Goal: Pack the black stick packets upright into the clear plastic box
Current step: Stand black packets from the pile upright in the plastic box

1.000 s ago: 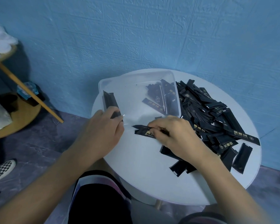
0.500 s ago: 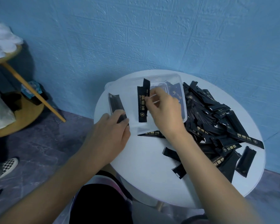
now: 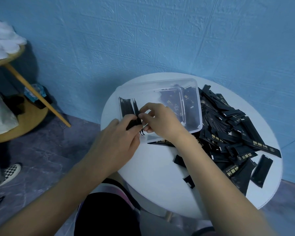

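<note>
Both hands met at the clear plastic box's (image 3: 191, 86) left end: the left hand (image 3: 116, 143) gripped upright packets (image 3: 126, 108), the right hand (image 3: 160, 120) pinched one against them. Loose packets (image 3: 228, 126) heaped on the worktop (image 3: 153, 176) read "BLACK COFFEE".

I had one clear plastic box (image 3: 160, 86) on one round white table (image 3: 157, 184). Two black packets stood upright at the box's left end — one (image 3: 125, 108) against the wall, a second (image 3: 135, 108) just beside it. My two hands were both on them: my left hand (image 3: 116, 143) and my right hand (image 3: 160, 120). One loose pile of packets (image 3: 232, 130) lay right of the box — too many and too overlapped for me to count. One single packet (image 3: 260, 170) lay apart at the table's right edge, and one more (image 3: 162, 143) lay flat under my right wrist.
</note>
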